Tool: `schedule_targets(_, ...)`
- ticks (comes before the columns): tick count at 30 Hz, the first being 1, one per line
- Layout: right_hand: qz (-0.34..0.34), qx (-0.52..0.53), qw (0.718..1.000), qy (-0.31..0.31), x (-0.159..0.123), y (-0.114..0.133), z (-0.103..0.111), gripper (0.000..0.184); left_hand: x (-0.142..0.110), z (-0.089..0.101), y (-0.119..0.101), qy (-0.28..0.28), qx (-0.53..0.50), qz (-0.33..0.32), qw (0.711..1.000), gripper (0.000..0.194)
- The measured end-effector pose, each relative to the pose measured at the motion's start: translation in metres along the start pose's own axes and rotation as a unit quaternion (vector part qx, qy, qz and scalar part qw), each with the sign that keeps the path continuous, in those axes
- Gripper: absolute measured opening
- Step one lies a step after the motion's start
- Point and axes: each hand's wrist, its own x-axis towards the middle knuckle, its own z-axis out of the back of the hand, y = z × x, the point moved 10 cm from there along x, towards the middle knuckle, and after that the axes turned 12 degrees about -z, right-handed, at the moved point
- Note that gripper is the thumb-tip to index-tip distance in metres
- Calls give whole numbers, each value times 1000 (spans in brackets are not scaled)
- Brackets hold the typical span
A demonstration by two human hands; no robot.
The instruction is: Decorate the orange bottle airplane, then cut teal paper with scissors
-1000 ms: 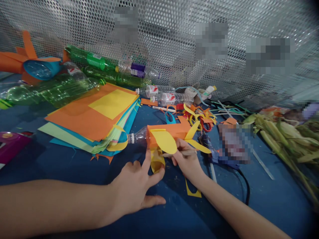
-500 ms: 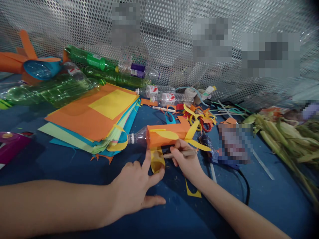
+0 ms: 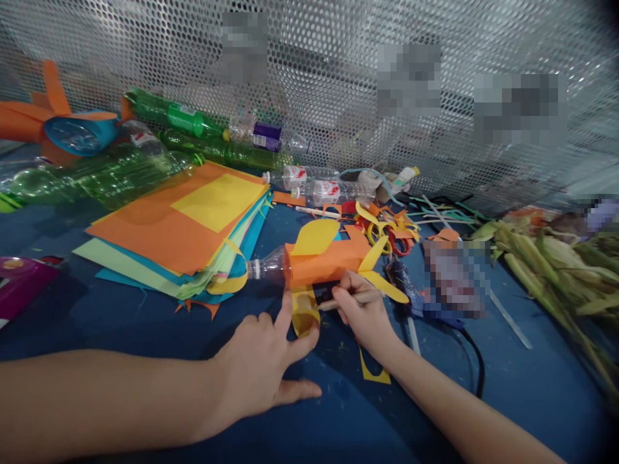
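Observation:
A bottle wrapped in orange paper (image 3: 322,264) lies on its side, its clear neck pointing left. One yellow paper wing (image 3: 316,237) stands up from its top, and yellow tail pieces (image 3: 382,283) stick out at the right end. A lower yellow paper wing (image 3: 305,316) lies against the table below the bottle. My left hand (image 3: 264,361) rests there with fingers spread, index and middle fingertips on that wing. In my right hand (image 3: 360,306) a slim, light-coloured pen-like stick (image 3: 330,305) is pinched, its tip at the lower wing's right edge.
Coloured paper sheets (image 3: 159,225) are stacked on the left. Plastic bottles (image 3: 213,148) lie along the perforated metal wall. Scissors and paper scraps (image 3: 387,232) sit behind the wrapped bottle. A dark-blue glue gun (image 3: 420,303) with a black cord lies right. Dry corn husks (image 3: 541,270) are farther right.
The upper yellow wing has swung up from lying over the orange paper to standing above it. Both hands are almost where they were; the stick's tip has shifted slightly.

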Motion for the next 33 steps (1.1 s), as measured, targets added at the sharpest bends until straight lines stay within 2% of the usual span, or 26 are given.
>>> schedule_targets(6, 4, 9, 1000, 0, -1, 4, -1, 25, 0, -1, -1, 0, 4, -2, 1000, 69)
schedule_targets(11, 24, 60, 998, -22, -3, 13, 4, 23, 0, 2, -1, -2, 9, -5, 1000, 67)
schedule_targets(22, 33, -26, 999, 3, -2, 10, -3, 26, 0, 0, 1, 3, -7, 1, 1000, 68)
schedule_targets(33, 29, -21, 999, 3, -1, 8, -4, 26, 0, 3, 0, 1, 7, -3, 1000, 68)
